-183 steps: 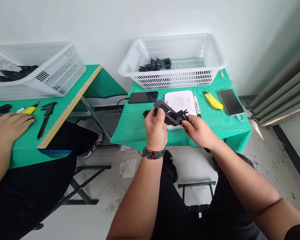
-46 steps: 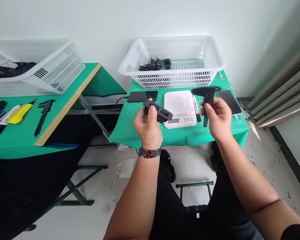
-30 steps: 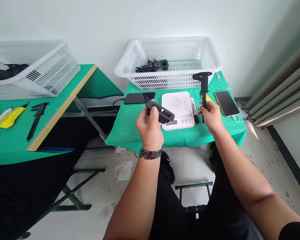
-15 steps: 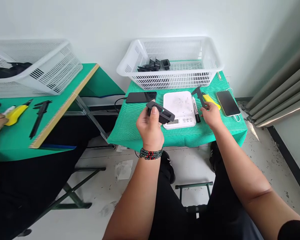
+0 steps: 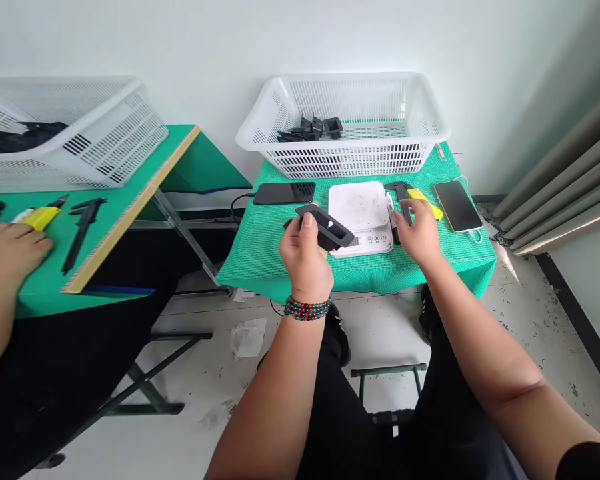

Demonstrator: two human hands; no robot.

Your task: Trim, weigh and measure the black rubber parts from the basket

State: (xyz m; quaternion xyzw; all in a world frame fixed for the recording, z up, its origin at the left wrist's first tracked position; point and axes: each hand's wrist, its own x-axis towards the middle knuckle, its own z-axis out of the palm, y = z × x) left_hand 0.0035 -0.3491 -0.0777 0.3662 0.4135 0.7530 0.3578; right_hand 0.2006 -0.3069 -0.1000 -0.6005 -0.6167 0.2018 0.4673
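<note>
1. Clock centre is the white scale [image 5: 360,205], twelve pointing to the wall.
2. The left hand [image 5: 307,252], toward eight o'clock, has its thumb and fingers clamped on a black plastic frame [image 5: 327,241], held tilted above the worktop [image 5: 255,253] and covering part of the scale's near-left corner in view.
3. The right hand [image 5: 421,230], at about three o'clock, is over the lower end of a black caliper [image 5: 396,187]. Thumb and forefinger are apart, either side of its bar; I cannot tell whether they grip it.
4. The caliper lies at two o'clock, between a marker [image 5: 391,207] just beside the scale and a yellow cutter [image 5: 417,194].
5. One phone [image 5: 285,193] lies at ten o'clock, another [image 5: 457,208] at three, past the cutter.
6. A white basket [image 5: 350,161] stands at twelve, black parts [image 5: 300,133] inside.
7. Well off at nine, a co-worker's hand [image 5: 13,250] rests on the neighbouring worktop.
</note>
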